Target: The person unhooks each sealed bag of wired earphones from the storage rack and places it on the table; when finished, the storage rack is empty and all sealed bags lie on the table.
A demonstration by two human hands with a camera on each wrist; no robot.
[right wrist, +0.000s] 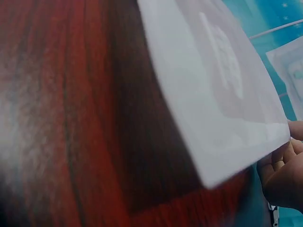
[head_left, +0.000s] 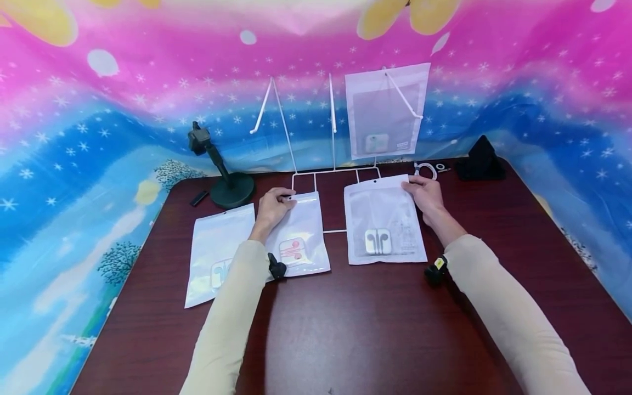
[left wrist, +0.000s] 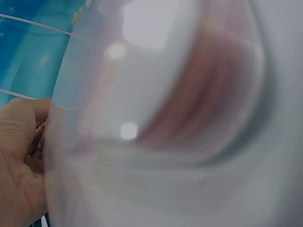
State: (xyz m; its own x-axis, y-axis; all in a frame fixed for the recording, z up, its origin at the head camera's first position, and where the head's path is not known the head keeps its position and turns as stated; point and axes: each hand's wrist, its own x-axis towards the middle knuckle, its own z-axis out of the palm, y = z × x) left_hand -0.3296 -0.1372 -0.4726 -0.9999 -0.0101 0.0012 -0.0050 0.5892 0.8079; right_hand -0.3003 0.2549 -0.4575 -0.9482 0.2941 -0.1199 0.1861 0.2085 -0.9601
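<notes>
My right hand (head_left: 427, 196) pinches the top right corner of a white zip pouch (head_left: 360, 206) with wired earphones in a small clear case (head_left: 378, 242) at its bottom. In the right wrist view, the thumb and fingers grip that pouch's corner, its edge raised over the table. My left hand (head_left: 273, 208) pinches the top left of another white pouch (head_left: 311, 219), which holds a case of pink earphones (head_left: 293, 251). The left wrist view shows this case close and blurred. Under the left forearm lies a third pouch (head_left: 222, 230) with pale blue earphones, partly hidden by the sleeve.
A white wire rack (head_left: 333, 171) with upright hooks stands at the back. One pouch (head_left: 385, 109) hangs on its right hook. A black stand (head_left: 232, 189) is at the back left; a coiled white cable (head_left: 427, 170) and a black holder (head_left: 481, 160) are at the back right.
</notes>
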